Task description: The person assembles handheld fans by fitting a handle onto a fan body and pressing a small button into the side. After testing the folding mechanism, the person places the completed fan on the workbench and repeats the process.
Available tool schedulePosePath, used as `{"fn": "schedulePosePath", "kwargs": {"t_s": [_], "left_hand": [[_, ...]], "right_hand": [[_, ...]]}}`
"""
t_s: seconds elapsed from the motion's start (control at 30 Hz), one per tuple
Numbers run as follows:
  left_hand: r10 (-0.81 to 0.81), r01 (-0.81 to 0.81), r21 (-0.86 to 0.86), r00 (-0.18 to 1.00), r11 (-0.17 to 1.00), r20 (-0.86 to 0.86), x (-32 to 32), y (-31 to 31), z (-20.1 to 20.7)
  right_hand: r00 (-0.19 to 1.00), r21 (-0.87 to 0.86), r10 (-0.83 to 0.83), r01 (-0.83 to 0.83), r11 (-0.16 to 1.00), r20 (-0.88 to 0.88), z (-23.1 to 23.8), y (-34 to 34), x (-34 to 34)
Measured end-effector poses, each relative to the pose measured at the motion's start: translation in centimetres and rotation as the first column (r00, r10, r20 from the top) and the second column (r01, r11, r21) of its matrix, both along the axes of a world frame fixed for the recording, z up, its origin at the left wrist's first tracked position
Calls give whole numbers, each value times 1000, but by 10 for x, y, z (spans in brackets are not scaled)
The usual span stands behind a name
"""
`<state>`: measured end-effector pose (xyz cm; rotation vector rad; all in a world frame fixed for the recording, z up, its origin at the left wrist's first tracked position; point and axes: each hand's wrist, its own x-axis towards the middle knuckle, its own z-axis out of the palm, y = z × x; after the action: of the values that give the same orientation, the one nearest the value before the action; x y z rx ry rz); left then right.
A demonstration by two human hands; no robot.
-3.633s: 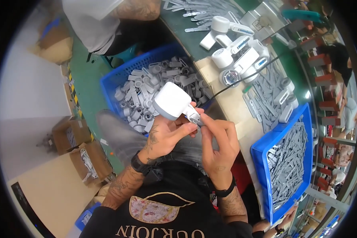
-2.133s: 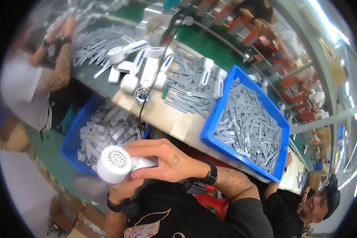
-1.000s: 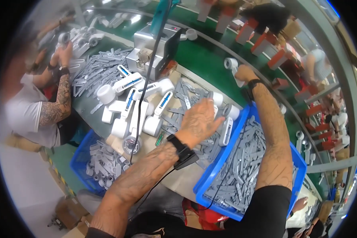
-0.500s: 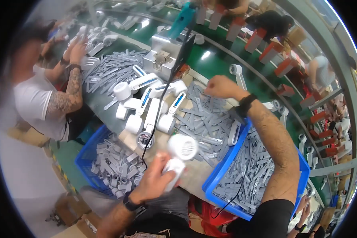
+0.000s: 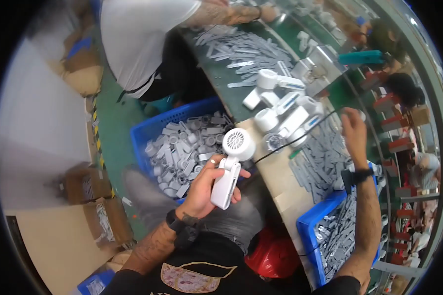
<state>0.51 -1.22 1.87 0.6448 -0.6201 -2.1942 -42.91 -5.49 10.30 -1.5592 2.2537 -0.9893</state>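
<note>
My left hand (image 5: 202, 189) is closed round the handle of a white handheld fan (image 5: 238, 147). The fan's round slotted grille faces up, over the gap between the blue crate and the bench. Farther right, my right hand (image 5: 354, 132) is above the far edge of a heap of flat grey strips (image 5: 325, 157). Its fingers are curled, and what they hold, if anything, cannot be made out. Several white fan bodies (image 5: 288, 105) lie piled on the bench, beside an open-ended round fan head (image 5: 273, 142).
A blue crate of white-grey fan parts (image 5: 189, 147) stands left of the bench; another blue crate (image 5: 307, 231) holds grey strips under my right forearm. A black cord (image 5: 300, 137) crosses the bench. A metal fixture (image 5: 325, 66) stands behind. A co-worker in a white shirt (image 5: 138, 44) sits at far left.
The view has swung left, so the bench sits farther right. My left hand has carried the fan away from the bench toward the left crate. My right hand remains over the strips' far side.
</note>
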Motion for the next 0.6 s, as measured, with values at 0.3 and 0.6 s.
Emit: {"fn": "schedulePosePath", "kwargs": {"t_s": [0.3,0.6], "left_hand": [[-42,84,124,950,989,-309,22,-6,-5],[19,12,-188,987,982,161,27,10,-14]], "right_hand": [[848,10,162,-194,981,505,15,118,231],[740,-105,145,-101,989,656,-40,123,319]]}}
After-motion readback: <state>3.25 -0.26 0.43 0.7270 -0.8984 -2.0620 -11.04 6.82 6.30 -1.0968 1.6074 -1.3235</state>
